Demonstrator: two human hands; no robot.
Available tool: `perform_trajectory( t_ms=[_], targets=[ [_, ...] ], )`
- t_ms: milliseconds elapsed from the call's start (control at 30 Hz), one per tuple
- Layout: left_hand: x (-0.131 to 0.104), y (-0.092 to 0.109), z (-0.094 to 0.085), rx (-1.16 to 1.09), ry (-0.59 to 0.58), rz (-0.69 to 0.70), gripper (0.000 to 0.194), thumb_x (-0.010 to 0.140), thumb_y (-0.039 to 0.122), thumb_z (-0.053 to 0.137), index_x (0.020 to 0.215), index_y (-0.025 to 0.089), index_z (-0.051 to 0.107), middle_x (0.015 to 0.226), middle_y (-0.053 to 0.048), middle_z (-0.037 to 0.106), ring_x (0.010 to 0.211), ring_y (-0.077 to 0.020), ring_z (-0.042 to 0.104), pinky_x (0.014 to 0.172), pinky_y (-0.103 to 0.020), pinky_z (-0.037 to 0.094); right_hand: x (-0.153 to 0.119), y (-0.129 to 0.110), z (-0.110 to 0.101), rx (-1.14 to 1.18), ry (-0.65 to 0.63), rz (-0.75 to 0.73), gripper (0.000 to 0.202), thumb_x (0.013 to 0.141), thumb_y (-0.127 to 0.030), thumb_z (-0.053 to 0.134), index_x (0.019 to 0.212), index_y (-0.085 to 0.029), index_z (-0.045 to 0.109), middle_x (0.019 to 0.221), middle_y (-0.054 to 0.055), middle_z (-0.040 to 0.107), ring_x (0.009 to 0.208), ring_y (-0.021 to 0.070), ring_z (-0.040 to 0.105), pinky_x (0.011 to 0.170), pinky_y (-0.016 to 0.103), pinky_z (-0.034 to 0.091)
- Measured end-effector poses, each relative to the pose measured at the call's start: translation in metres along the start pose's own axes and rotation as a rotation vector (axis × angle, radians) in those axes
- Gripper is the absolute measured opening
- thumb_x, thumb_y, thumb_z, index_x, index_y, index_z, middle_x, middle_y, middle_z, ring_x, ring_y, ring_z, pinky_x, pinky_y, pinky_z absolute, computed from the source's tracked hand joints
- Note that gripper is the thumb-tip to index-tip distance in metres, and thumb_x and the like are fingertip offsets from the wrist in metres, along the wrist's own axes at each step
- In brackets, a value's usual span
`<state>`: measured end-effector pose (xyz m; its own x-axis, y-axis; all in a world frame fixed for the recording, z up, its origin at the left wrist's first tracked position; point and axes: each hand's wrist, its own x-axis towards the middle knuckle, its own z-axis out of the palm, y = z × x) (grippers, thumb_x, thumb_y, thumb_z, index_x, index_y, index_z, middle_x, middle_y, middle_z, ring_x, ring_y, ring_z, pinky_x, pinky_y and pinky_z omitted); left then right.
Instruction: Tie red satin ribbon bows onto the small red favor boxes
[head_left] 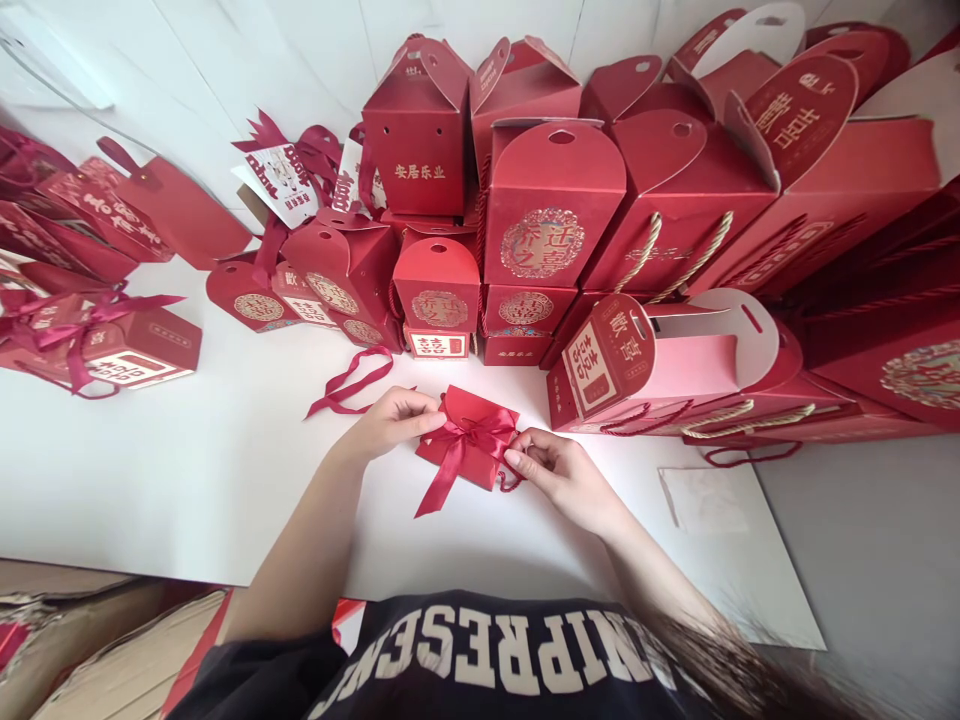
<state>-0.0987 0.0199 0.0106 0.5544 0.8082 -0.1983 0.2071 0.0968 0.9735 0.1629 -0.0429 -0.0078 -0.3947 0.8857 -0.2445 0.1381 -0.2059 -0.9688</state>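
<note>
A small red box (474,462) lies on the white table, with a shiny red ribbon bow (480,432) tied on its top. One ribbon tail hangs over the near side of the box. At the bow's left, my left hand (405,417) pinches a ribbon loop between thumb and fingertips. My right hand (559,470) is at the right side of the box, its thumb and index finger closed on the ribbon there. Below that hand a dark red twisted cord (510,483) sticks out. A loose red ribbon (352,385) curls on the table beyond my left hand.
Red gift boxes (555,205) stand stacked along the back and right. An open-topped box (637,365) sits near my right hand. Ribboned boxes (142,340) are at the left. The white table (150,470) has cardboard (127,660) below its front edge.
</note>
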Motion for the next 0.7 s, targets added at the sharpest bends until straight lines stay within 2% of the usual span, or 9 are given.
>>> perform_trajectory(
  t_ms=[100,167,400,567,700],
  targets=[
    [0.0,0.001,0.001,0.021,-0.003,0.002,0.041,0.088,0.037,0.06,0.056,0.014,0.048,0.056,0.003,0.04,0.052,-0.0075,0.034,0.051,-0.024,0.026,0.003,0.007,-0.002,0.181,-0.053,0.013,0.037,0.088,-0.051,0.064,0.074,-0.018,0.052,0.063,-0.003,0.054,0.059,0.0113,0.049,0.06,0.025,0.037],
    [-0.001,0.001,0.002,0.029,0.009,-0.003,0.043,0.089,0.035,0.059,0.055,0.015,0.043,0.056,0.004,0.036,0.052,-0.0071,0.032,0.051,-0.024,0.025,0.002,0.01,-0.005,0.196,-0.074,-0.001,0.039,0.087,-0.049,0.065,0.071,-0.019,0.048,0.061,-0.005,0.047,0.056,0.0099,0.042,0.057,0.024,0.031],
    [0.002,-0.004,0.007,0.105,0.097,-0.002,0.047,0.087,0.027,0.058,0.054,0.017,0.025,0.054,0.006,0.021,0.05,-0.0062,0.019,0.048,-0.026,0.014,-0.005,0.005,-0.018,0.003,-0.115,-0.032,0.038,0.091,-0.047,0.06,0.07,-0.019,0.044,0.061,-0.006,0.035,0.057,0.0092,0.028,0.054,0.025,0.021],
    [0.004,-0.004,0.01,0.083,0.104,-0.023,0.047,0.085,0.026,0.057,0.055,0.018,0.023,0.055,0.006,0.019,0.051,-0.0064,0.018,0.048,-0.026,0.013,-0.006,0.003,-0.021,-0.096,-0.165,-0.028,0.038,0.092,-0.045,0.058,0.069,-0.019,0.043,0.062,-0.006,0.035,0.058,0.0096,0.028,0.054,0.025,0.022],
    [0.003,0.0,0.01,0.055,0.073,-0.072,0.048,0.087,0.032,0.058,0.055,0.018,0.025,0.056,0.006,0.019,0.051,-0.0067,0.018,0.049,-0.026,0.013,-0.005,0.006,-0.027,-0.188,-0.18,-0.022,0.034,0.092,-0.045,0.056,0.072,-0.019,0.048,0.062,-0.006,0.038,0.058,0.0103,0.031,0.055,0.025,0.025]
  ],
)
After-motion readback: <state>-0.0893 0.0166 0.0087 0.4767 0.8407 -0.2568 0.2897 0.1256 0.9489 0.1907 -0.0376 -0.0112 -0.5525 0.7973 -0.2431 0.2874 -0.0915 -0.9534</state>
